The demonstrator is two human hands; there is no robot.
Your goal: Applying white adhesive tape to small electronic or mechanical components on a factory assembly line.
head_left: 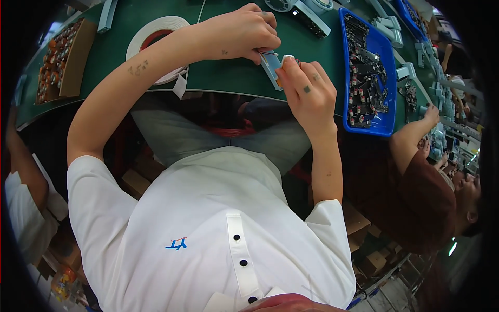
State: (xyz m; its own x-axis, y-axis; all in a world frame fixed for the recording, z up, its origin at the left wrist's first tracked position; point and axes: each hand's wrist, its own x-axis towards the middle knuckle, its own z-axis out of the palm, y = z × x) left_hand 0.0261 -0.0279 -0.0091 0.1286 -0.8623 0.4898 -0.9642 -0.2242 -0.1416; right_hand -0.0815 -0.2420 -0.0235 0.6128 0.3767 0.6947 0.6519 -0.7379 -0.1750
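Note:
Over the table's front edge, both of my hands meet around a narrow pale-blue plastic casing point(271, 70). My left hand point(248, 35) is closed, with its fingertips at the casing's upper end, where thin wires show. My right hand point(311, 92) is closed beside the lower end, its fingers curled. A small white bit and thin dark and reddish wires show at its fingertips; what exactly they pinch is hidden. A touch of orange shows on the casing near that hand.
Left of my hands lies a white tape roll point(136, 44), partly behind my forearm. A cardboard box point(78, 65) of copper-coloured parts stands far left. On the right is a blue tray point(391, 99) of small circuit boards. Grey-white housings point(312, 20) lie behind. A co-worker's arm point(410, 136) reaches in at right.

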